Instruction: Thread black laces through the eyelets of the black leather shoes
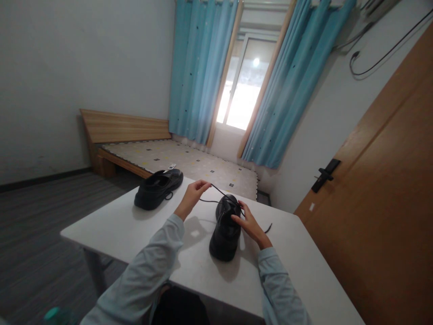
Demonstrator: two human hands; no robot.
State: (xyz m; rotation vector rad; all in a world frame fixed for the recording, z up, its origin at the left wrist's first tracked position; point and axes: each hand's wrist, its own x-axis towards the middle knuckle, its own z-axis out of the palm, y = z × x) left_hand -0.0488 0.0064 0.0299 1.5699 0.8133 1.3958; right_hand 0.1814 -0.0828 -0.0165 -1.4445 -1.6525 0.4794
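Note:
A black shoe (pixel 224 239) stands upright on the white table (pixel 189 266), its heel toward me and its toe pointing away. My left hand (pixel 194 194), to the left of the shoe and slightly above the table, pinches a black shoelace (pixel 218 188) that runs taut to the shoe's front. On the right side of the shoe, my right hand (pixel 248 221) touches the upper near the lacing, thumb over the opening. Its fingertips are partly hidden, and I cannot tell whether they grip lace. A loose lace end lies on the table right of that hand.
A second black shoe (pixel 157 189) with a small white tag stands at the table's far left corner. Behind the table is a wooden bed (pixel 125 128) with a patterned mattress. A brown door (pixel 379 189) stands close on the right. A green-capped object (pixel 52 314) shows at the lower left.

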